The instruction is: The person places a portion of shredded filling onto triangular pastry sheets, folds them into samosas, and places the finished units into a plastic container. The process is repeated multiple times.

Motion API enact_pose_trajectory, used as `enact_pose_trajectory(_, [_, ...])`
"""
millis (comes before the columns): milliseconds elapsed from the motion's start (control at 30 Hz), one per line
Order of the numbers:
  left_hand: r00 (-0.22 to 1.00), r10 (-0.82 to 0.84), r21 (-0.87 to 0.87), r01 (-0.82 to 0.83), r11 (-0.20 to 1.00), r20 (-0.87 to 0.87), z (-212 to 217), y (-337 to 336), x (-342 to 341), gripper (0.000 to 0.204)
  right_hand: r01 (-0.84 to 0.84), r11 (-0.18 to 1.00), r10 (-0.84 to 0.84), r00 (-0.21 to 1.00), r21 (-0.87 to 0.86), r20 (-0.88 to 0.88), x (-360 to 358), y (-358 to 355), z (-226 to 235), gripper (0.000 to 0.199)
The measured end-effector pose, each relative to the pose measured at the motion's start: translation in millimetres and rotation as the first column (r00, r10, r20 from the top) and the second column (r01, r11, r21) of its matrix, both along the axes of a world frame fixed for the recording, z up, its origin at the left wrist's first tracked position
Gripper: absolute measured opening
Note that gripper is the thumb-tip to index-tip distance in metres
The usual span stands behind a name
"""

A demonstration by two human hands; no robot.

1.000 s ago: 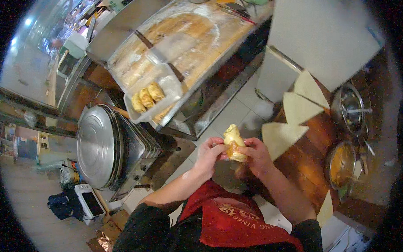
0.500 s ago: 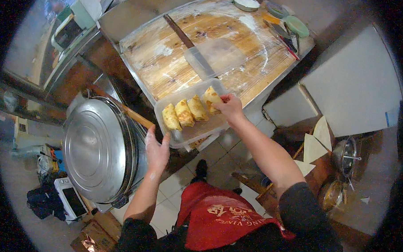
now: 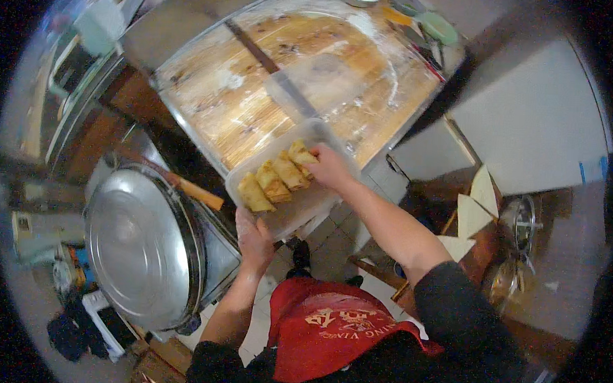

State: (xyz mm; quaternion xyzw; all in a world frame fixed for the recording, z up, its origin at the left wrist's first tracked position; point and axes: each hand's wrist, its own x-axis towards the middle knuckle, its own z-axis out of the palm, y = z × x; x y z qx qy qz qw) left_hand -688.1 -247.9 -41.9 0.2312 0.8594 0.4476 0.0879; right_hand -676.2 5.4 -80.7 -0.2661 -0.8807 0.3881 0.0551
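Rolls [image 3: 274, 180] lie in a clear tray [image 3: 304, 208]; right hand [image 3: 329, 166] grips the end roll [image 3: 301, 154], left hand [image 3: 254, 238] holds the tray's near edge.

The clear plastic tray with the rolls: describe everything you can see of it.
The clear plastic tray is shallow, rectangular, see-through and round-cornered. It overhangs the near edge of the floured wooden board, lying diagonally in the picture. Four golden fried rolls lie side by side in it, toward one long side; the rest is bare. The left hand holds its near edge from below, and the right hand rests on the roll furthest right.
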Motion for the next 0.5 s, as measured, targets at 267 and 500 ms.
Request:
enact_pose_trajectory(267, [0.997, -0.016, 0.246, -0.005, 0.969, 0.081, -55.4, -14.3, 2.9, 0.047, -0.015, 0.996, 0.031, 0.982, -0.088, 0.184, 9.7, -0.4, 48.8, 0.033])
enact_pose_trajectory(500, [0.984, 0.019, -0.143, -0.045, 0.989, -0.179, -69.6, -48.5, -14.5, 0.066, 0.224, 0.972, -0.151, 0.829, 0.072, -0.539, 137.5, -28.4, 62.3, 0.031])
